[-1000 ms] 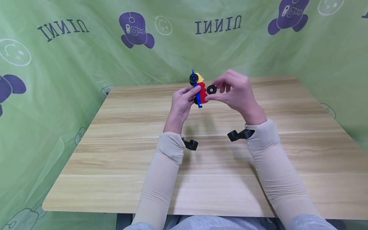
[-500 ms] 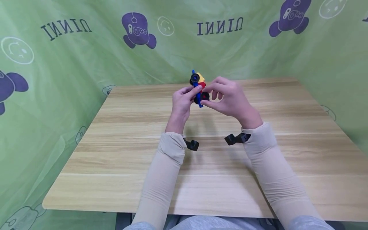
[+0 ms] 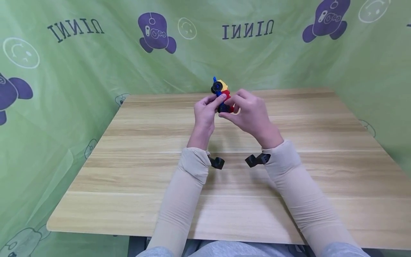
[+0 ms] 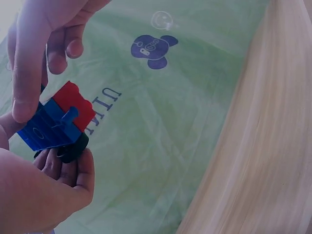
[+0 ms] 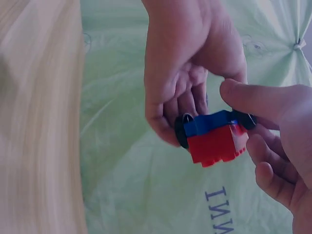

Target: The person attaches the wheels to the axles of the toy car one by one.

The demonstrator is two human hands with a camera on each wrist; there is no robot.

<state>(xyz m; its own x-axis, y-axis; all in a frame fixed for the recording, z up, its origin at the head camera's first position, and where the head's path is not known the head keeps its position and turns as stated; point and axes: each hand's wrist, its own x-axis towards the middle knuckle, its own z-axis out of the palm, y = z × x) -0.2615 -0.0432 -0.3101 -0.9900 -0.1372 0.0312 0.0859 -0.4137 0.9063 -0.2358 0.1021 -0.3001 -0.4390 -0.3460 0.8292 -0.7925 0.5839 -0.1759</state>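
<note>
A small toy car (image 3: 225,94) of red and yellow bricks on a blue base is held up above the table, its front end tilted upward. My left hand (image 3: 204,113) grips the blue base, thumb on the near side and the other fingers behind. With thumb and fingers, my right hand (image 3: 252,111) pinches a black wheel (image 5: 243,120) against the side of the base. Another black wheel (image 3: 217,86) sits at the car's upper end. In the left wrist view a further wheel (image 4: 74,148) shows under the red brick (image 4: 75,103). Fingers hide part of the pinched wheel.
The wooden table (image 3: 128,178) lies beneath both forearms. A green printed cloth (image 3: 205,60) hangs behind it and at both sides. A black wrist mount (image 3: 218,162) is on the left sleeve, another mount (image 3: 257,160) on the right.
My right hand has moved left and slightly down, bringing the wheel from beside the red bricks onto the side of the blue base. The left hand has kept its grip on the car.
</note>
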